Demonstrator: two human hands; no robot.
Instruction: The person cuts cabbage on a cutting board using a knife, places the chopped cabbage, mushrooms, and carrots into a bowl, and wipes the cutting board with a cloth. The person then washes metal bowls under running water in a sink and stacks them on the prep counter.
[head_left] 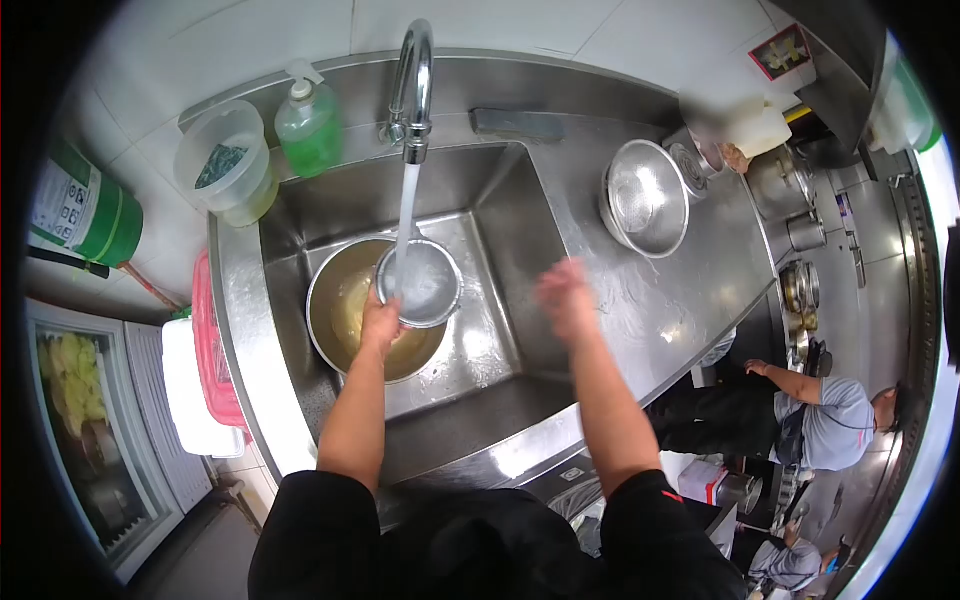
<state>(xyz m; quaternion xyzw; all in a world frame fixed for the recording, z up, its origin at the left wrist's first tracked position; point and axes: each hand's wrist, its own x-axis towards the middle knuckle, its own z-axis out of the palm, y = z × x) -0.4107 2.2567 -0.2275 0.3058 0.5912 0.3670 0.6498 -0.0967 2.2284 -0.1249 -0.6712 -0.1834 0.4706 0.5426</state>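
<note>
At far left, one clear plastic tub [243, 150] and one clear pump bottle of green liquid [308, 130] are standing. One large round metal bowl [322, 300] is sitting inside one steel sink [535, 225]. My left hand [380, 325] is gripping one small round metal vessel [428, 290] by its near rim, partly over that bowl, while water is running into it from one curved chrome faucet [420, 90]. My right hand [567, 300] is hovering, blurred, near the sink's right edge; I cannot tell how its fingers are set. At far right, one round perforated metal colander [648, 195] is resting.

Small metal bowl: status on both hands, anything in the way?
Left hand holding small metal bowl under running faucet. Right hand blurred, no load visible. Large metal bowl sits in sink; nothing seen blocking water stream.
</note>
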